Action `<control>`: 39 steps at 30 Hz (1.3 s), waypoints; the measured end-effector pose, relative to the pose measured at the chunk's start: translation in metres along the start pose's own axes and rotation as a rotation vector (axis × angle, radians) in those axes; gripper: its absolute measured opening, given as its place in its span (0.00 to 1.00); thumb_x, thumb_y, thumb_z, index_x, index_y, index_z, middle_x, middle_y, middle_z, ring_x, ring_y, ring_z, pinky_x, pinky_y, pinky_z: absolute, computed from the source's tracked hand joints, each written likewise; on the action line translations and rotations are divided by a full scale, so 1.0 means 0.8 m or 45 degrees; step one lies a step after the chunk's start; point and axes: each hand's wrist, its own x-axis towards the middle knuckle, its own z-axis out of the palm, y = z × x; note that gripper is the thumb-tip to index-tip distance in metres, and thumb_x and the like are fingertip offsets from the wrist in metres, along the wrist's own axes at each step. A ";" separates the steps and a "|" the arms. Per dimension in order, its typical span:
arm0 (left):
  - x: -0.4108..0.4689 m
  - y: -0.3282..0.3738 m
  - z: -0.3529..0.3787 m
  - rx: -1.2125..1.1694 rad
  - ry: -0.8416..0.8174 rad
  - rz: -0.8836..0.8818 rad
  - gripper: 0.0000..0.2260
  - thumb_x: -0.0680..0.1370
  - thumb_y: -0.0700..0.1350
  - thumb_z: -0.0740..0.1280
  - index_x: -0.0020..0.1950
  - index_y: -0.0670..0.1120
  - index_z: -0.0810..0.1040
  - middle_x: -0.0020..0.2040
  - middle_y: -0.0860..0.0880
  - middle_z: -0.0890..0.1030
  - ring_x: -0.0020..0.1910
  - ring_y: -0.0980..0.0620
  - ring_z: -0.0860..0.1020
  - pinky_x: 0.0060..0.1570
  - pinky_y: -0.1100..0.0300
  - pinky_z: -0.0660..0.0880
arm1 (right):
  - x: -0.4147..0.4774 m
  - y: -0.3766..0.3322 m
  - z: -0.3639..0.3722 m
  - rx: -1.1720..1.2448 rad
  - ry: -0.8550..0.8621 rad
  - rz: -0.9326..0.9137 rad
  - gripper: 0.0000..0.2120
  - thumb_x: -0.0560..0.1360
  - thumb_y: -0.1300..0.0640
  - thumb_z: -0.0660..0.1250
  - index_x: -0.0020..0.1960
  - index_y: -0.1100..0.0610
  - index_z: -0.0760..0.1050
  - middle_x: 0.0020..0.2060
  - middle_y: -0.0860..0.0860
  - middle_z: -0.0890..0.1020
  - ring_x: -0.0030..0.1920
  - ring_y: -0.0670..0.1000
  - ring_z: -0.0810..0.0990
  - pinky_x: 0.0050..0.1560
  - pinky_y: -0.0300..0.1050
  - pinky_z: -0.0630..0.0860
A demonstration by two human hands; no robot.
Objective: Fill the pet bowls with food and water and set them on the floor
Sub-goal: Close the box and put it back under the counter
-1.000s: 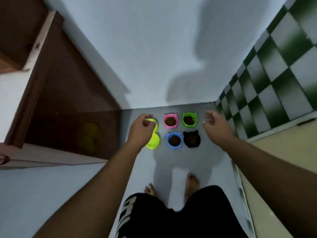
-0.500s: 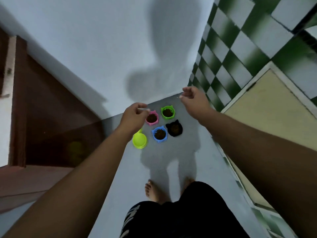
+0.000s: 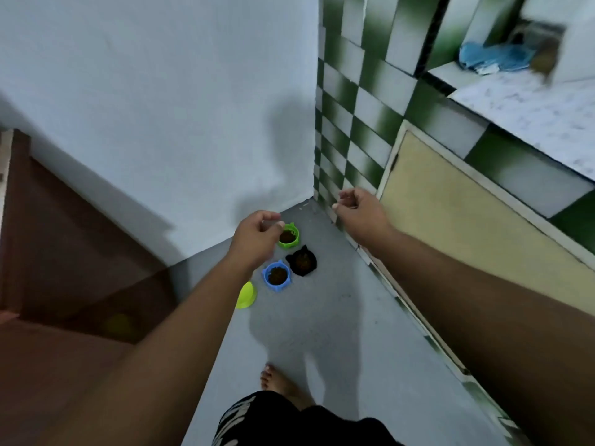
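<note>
Small cat-eared bowls stand on the grey floor (image 3: 322,317) in the corner. A green bowl (image 3: 289,237), a blue bowl (image 3: 277,276) and a black bowl (image 3: 302,261) each hold brown kibble. A yellow-green double bowl (image 3: 246,295) lies left of them, partly behind my left forearm. A pink bowl seen earlier is hidden behind my left hand (image 3: 256,237). That hand hovers high above the bowls, fingers curled, nothing visible in it. My right hand (image 3: 359,209) floats to the right near the tiled wall, fingers loosely curled, holding nothing visible.
A white wall (image 3: 161,107) meets a green-and-white checkered wall (image 3: 351,117) at the corner. A beige cabinet door (image 3: 467,220) sits under a speckled counter (image 3: 541,104) on the right. A brown wooden door (image 3: 64,246) is on the left. My bare foot (image 3: 278,383) stands behind the bowls.
The view has risen and swung right, bringing the counter into sight. Both hands have lifted away from the bowls; the left one now hides the pink bowl.
</note>
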 end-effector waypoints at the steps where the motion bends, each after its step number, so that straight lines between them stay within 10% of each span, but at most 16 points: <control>1: -0.012 0.003 0.014 0.017 -0.009 0.018 0.03 0.81 0.46 0.69 0.54 0.52 0.80 0.46 0.45 0.83 0.44 0.47 0.81 0.46 0.51 0.80 | -0.014 0.006 -0.018 0.003 0.027 -0.001 0.12 0.77 0.54 0.69 0.60 0.53 0.75 0.51 0.49 0.80 0.52 0.49 0.79 0.55 0.45 0.78; 20: -0.269 0.159 0.351 0.237 -0.647 0.451 0.12 0.73 0.56 0.70 0.55 0.56 0.80 0.44 0.49 0.82 0.46 0.46 0.81 0.54 0.39 0.81 | -0.312 0.139 -0.376 0.149 0.718 0.087 0.13 0.77 0.55 0.68 0.61 0.52 0.75 0.51 0.48 0.80 0.42 0.45 0.78 0.39 0.37 0.75; 39: -0.280 0.313 0.639 0.295 -0.975 0.865 0.18 0.79 0.52 0.72 0.68 0.53 0.77 0.57 0.54 0.81 0.54 0.60 0.79 0.49 0.68 0.74 | -0.336 0.229 -0.644 0.046 1.182 0.219 0.17 0.78 0.55 0.68 0.66 0.52 0.73 0.55 0.46 0.79 0.51 0.42 0.78 0.48 0.35 0.76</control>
